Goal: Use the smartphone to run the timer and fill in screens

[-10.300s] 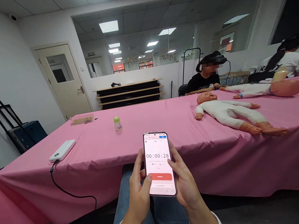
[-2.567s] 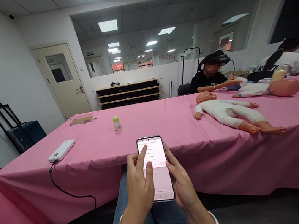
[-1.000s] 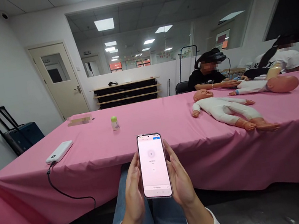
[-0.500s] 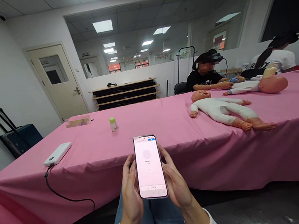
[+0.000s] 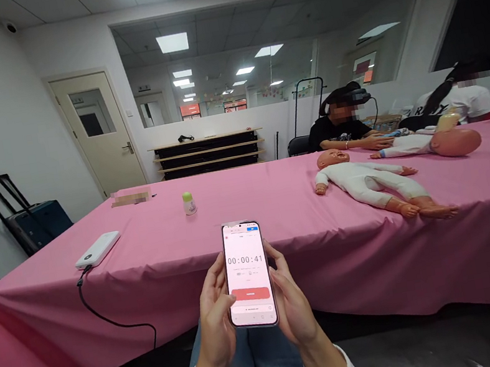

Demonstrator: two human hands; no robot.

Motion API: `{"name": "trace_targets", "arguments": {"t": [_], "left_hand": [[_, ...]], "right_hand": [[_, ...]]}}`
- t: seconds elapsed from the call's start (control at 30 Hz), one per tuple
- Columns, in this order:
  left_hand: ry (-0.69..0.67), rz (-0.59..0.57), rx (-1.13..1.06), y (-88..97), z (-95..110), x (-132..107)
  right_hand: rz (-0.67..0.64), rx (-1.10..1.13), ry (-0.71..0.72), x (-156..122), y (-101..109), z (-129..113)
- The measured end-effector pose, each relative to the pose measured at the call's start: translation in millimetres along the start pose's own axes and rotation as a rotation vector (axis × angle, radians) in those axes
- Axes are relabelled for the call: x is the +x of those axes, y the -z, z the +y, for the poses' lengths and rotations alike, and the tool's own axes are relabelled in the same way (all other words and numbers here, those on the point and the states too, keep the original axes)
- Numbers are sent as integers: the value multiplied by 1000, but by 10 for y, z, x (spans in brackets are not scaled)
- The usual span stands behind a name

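Observation:
A smartphone [image 5: 247,275] is held upright between my two hands, above my lap and in front of the table edge. Its screen shows a timer reading 00:00:41 over a red button. My left hand [image 5: 216,318] grips the phone's left side, and its thumb reaches onto the screen at the button's left end. Wrapped along the right side, my right hand [image 5: 293,304] keeps its thumb by the phone's edge. The fingers behind the phone are partly hidden.
A pink cloth covers the table [image 5: 268,205]. On it are a white power bank [image 5: 98,250] with a black cable, a green-capped bottle [image 5: 188,203], a baby doll [image 5: 363,181] in white and a second doll [image 5: 456,142]. Two people sit at the far right.
The phone screen has switched from a Bluetooth symbol page to the timer with a red button. My left thumb has moved onto the screen. The view has shifted slightly.

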State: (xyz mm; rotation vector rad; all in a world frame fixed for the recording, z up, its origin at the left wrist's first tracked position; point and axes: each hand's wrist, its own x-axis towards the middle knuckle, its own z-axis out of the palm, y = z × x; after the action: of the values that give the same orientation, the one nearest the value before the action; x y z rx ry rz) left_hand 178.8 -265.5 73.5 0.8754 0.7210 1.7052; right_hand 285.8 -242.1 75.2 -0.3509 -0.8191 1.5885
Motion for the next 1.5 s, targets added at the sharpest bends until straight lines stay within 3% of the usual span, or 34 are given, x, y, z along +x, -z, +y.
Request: {"name": "trace_targets", "arguments": {"t": [0.93, 1.5], "left_hand": [[88, -74, -138, -3, 32, 26], [86, -332, -135, 113, 36, 1]], "right_hand": [[-35, 73, -14, -52, -34, -126], [-83, 93, -29, -4, 33, -81]]}}
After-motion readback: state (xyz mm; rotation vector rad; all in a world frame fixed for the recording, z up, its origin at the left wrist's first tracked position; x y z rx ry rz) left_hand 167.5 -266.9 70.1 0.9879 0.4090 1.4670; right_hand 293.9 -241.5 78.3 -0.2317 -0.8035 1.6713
